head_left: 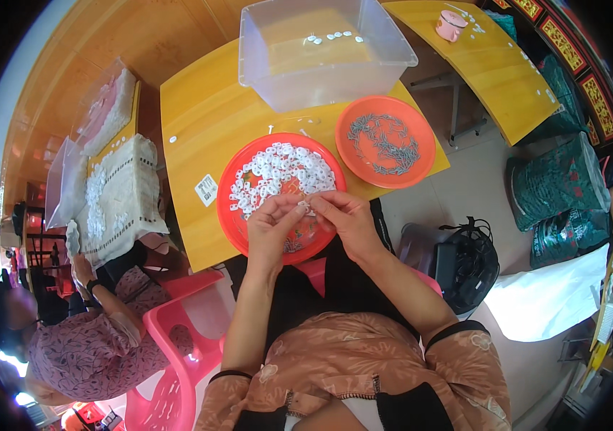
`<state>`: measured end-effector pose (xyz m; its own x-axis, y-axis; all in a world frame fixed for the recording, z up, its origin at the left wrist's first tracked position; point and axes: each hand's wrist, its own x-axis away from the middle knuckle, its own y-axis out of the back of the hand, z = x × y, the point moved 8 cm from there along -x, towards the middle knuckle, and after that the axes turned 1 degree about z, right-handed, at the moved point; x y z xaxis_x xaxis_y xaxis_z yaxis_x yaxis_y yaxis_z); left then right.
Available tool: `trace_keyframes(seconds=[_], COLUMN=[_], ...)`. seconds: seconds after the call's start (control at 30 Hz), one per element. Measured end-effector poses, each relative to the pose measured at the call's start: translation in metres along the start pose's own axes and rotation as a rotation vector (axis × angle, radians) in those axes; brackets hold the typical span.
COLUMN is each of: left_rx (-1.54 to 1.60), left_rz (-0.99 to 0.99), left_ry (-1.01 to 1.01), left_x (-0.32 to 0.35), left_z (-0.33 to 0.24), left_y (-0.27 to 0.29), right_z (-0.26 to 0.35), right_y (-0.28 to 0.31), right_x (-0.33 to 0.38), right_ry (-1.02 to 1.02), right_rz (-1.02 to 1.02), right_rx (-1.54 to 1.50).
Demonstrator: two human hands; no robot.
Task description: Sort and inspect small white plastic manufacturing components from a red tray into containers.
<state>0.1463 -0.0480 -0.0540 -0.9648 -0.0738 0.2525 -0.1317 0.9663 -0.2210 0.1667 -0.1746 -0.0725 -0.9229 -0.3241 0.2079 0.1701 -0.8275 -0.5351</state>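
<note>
Both my hands meet above the near part of a red basin (230,228), fingertips nearly touching. A small white plastic piece (304,206) shows between them. My left hand (272,221) is closed, pinching the piece between thumb and fingers. From the other side my right hand (348,221) is also closed, its thumb and forefinger on the same piece; anything else in its fingers is hidden. Many small white plastic pieces (278,164) with holes are heaped in the basin. A few grey metal pins (292,246) lie at its near edge.
An orange dish (353,167) of thin grey metal pins stands right of the basin. Behind is a clear plastic bin (328,79) on the yellow table (192,108). A pink chair (188,330) and another person (98,330) are at left, a black bag (468,262) at right.
</note>
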Motion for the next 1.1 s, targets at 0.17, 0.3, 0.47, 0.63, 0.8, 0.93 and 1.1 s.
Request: trace_keyframes(seconds=[0.17, 0.3, 0.47, 0.63, 0.8, 0.93, 1.1], left_rx=[0.076, 0.067, 0.079, 0.094, 0.085, 0.058, 0.035], left_rz=[-0.105, -0.106, -0.141, -0.151, -0.153, -0.153, -0.163], left_ry=[-0.037, -0.055, -0.069, -0.091, -0.096, -0.117, -0.135], left_x=[0.009, 0.013, 0.018, 0.021, 0.022, 0.022, 0.022], left_z=[0.006, 0.008, 0.011, 0.010, 0.009, 0.008, 0.009], left_y=[0.013, 0.011, 0.015, 0.016, 0.015, 0.015, 0.016], right_z=[-0.003, -0.010, -0.010, -0.009, -0.012, -0.011, -0.010], right_y=[-0.009, -0.005, -0.008, -0.011, -0.011, -0.013, -0.012], right_x=[0.001, -0.001, 0.001, 0.003, 0.003, 0.003, 0.003], right_ry=[-0.001, 0.034, 0.053, 0.031, 0.029, 0.050, 0.056], right_rz=[0.028, 0.039, 0.061, 0.082, 0.085, 0.104, 0.098], right_rx=[0.033, 0.054, 0.063, 0.045, 0.013, 0.042, 0.096])
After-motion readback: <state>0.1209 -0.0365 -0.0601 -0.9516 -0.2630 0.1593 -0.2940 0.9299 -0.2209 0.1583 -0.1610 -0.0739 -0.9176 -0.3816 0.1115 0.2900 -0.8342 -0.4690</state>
